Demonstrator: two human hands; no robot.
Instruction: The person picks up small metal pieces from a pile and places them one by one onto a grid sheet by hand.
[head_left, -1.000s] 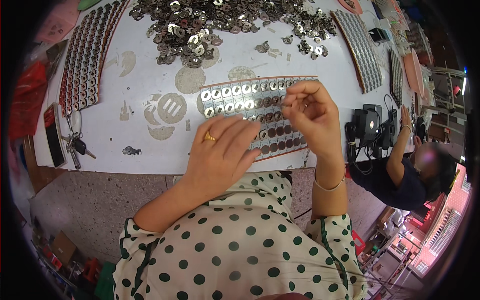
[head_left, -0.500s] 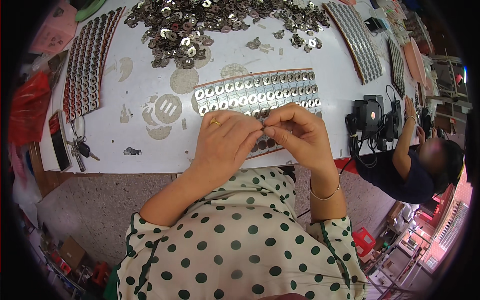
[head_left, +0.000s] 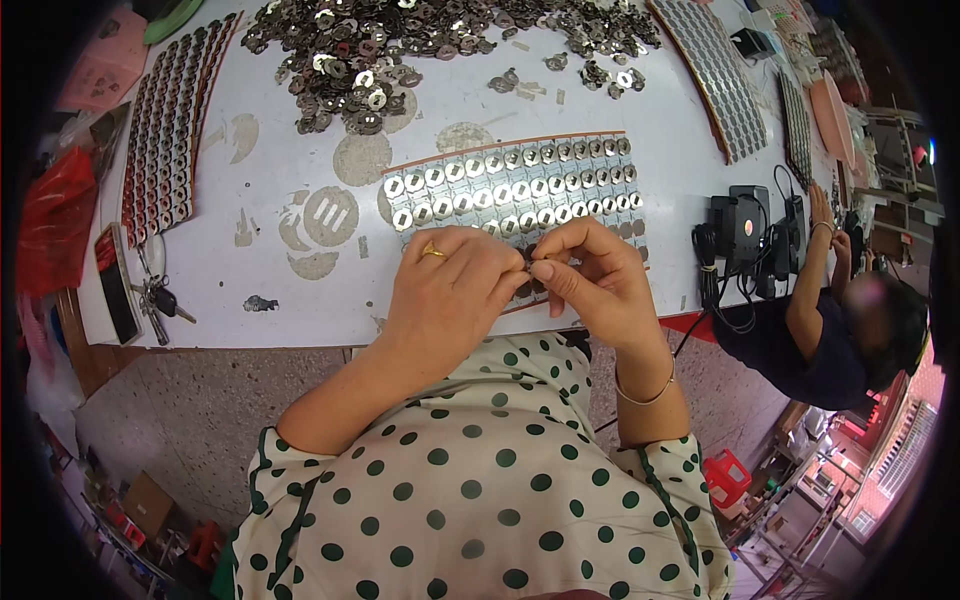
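My left hand [head_left: 450, 285] and my right hand [head_left: 597, 280] meet over the near part of a circuit board panel [head_left: 480, 170]. Between their pinched fingertips is a small dark metal piece [head_left: 527, 262], mostly covered by the fingers. Rows of round silver metal discs with square-cut centres sit on the panel's far side. Nearer my hands, some round spots on it look dark. My hands hide part of its near left area. A gold ring is on the left hand, a bangle on the right wrist.
A big heap of loose metal discs [head_left: 370, 50] lies at the back. Another filled panel [head_left: 170, 130] rests at left, near keys [head_left: 160, 300] and a phone [head_left: 118, 285]. At right are a further panel [head_left: 710, 80], a black device with cables [head_left: 740, 235] and a co-worker [head_left: 820, 330].
Both hands stay together at nearly the same spot, with the right fingers shifting slightly around the small piece. The view has tilted a little; at right, the co-worker's hands moved slightly.
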